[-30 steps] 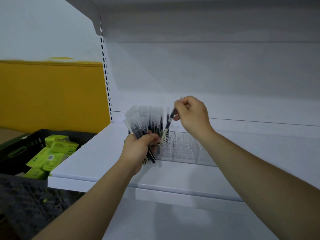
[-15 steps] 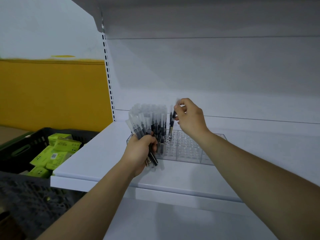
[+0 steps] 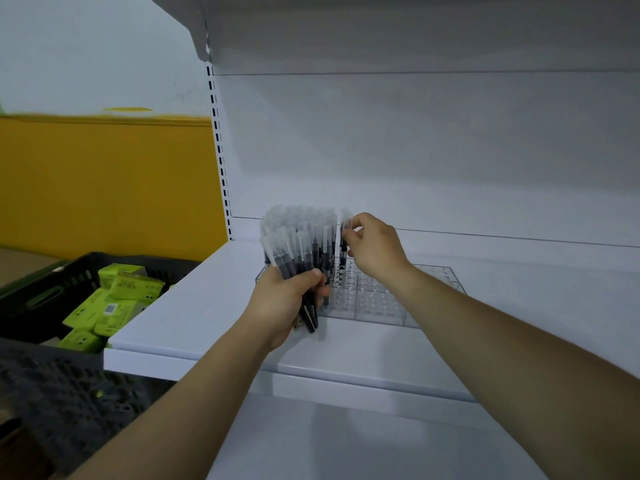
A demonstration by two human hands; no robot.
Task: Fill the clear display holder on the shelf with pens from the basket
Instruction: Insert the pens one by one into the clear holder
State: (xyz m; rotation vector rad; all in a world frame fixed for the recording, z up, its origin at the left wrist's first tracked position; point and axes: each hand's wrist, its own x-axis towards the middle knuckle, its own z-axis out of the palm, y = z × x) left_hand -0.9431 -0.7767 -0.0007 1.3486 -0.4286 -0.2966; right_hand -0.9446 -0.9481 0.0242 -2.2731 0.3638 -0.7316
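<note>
A clear display holder (image 3: 377,299) with a grid of holes lies on the white shelf (image 3: 194,306). Several black pens with clear caps (image 3: 304,230) stand in its left part. My left hand (image 3: 287,296) grips a bundle of the same pens (image 3: 294,258) just in front of the holder's left end. My right hand (image 3: 374,247) pinches the cap end of a single pen (image 3: 344,237), which stands upright with its tip down at the holder's holes, beside the filled rows.
A black plastic basket (image 3: 59,285) with green packets (image 3: 117,299) sits at the left, below shelf level. Another dark crate (image 3: 52,393) is in front of it. A shelf above (image 3: 381,29) overhangs, and a lower shelf (image 3: 346,438) lies beneath.
My right hand has brought the single pen from a slant to upright and lowered it toward the holder. My left hand with the bundle has stayed about where it was.
</note>
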